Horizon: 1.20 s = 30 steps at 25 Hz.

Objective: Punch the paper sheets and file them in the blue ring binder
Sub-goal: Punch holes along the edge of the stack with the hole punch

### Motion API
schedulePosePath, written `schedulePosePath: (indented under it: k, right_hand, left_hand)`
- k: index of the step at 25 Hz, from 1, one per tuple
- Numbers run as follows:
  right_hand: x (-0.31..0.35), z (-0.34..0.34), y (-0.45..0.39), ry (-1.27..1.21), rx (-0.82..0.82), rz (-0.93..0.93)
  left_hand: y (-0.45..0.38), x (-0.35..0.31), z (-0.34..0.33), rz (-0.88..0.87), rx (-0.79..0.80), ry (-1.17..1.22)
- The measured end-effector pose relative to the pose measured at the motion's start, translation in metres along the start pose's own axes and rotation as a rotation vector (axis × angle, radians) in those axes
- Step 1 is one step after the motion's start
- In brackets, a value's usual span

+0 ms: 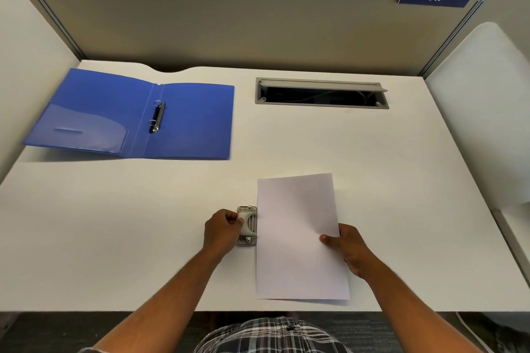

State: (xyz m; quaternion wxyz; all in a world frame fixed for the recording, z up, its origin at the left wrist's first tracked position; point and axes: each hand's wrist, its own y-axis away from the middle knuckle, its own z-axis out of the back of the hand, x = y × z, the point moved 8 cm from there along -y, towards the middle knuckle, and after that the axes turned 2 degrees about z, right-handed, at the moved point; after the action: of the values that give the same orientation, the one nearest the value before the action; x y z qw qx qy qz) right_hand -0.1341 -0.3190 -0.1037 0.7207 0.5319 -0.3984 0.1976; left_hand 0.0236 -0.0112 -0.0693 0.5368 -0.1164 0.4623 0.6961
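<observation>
- Left hand (222, 229) fingers curled on punch (247, 225): small, rigid, press lever top.
- Right hand (348, 249) pinches sheets' (298, 235) right edge: light, floppy; support them.
- Binder (132, 114) well beyond left hand, open.

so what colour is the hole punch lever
Light grey, on a metal hole punch; head view shows it.

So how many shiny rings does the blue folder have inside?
2. Both sit on the spine of the open blue ring binder: one ring at the far end of the black strip, the other ring at the near end. Nothing hides that strip.
</observation>
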Motion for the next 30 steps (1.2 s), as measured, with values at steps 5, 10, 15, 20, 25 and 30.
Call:
schedulePosePath:
  k: [5,10,15,20,25,30]
  right_hand:
    - [-0.001,0.001,0.003,-0.009,-0.007,0.011]
    - [0.0,-0.003,0.006,0.007,0.008,0.018]
    - [0.008,-0.01,0.002,0.026,-0.018,0.029]
    - [0.013,-0.02,-0.002,0.021,-0.021,0.039]
    - [0.01,-0.024,-0.005,0.023,-0.028,0.037]
    - [0.004,-0.026,-0.008,-0.009,-0.033,0.012]
  left_hand:
    - [0.001,0.0,-0.001,-0.017,-0.01,-0.015]
    - [0.0,0.0,0.0,-0.028,-0.007,-0.022]
    - [0.002,-0.001,0.002,-0.025,-0.008,-0.008]
    - [0.003,-0.001,0.003,0.006,0.005,0.009]
    - [0.006,-0.009,0.005,-0.01,0.019,-0.006]
    - [0.007,-0.012,0.007,-0.003,0.016,-0.016]
